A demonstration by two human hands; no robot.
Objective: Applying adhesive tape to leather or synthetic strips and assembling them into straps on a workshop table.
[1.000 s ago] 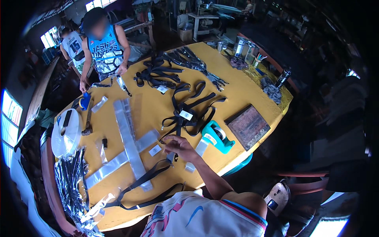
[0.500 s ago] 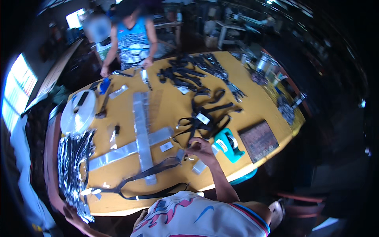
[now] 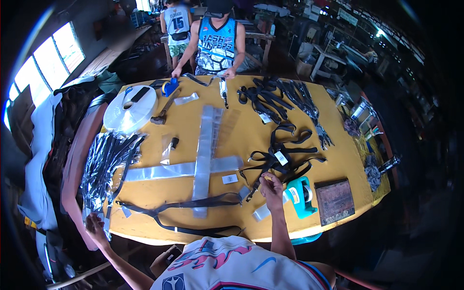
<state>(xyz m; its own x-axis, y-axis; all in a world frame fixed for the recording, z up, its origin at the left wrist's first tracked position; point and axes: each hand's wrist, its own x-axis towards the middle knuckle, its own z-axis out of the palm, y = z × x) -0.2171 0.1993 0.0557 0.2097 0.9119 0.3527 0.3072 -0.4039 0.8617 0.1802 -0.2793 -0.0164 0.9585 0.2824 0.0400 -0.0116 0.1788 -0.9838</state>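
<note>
My right hand is at the near end of a tangle of black straps with a white tag. Its fingers are curled and look pinched on a strap's end, partly hidden. Just right of it stands a teal tape dispenser. At the table's left edge my left hand, fingers loosely apart, rests at the lower end of a pile of plastic-wrapped black straps. Between my hands a long black strap lies spread near the front edge, crossing a clear plastic sleeve.
A white roll, a hammer and a blue tape dispenser lie far left. A dark flat block sits at right. More black straps lie at the back. Across the yellow table, a co-worker handles a strap.
My view has turned, shifting the table rightward in the picture. My left hand has come up to the wrapped pile's lower end. The right hand stays beside the tagged straps.
</note>
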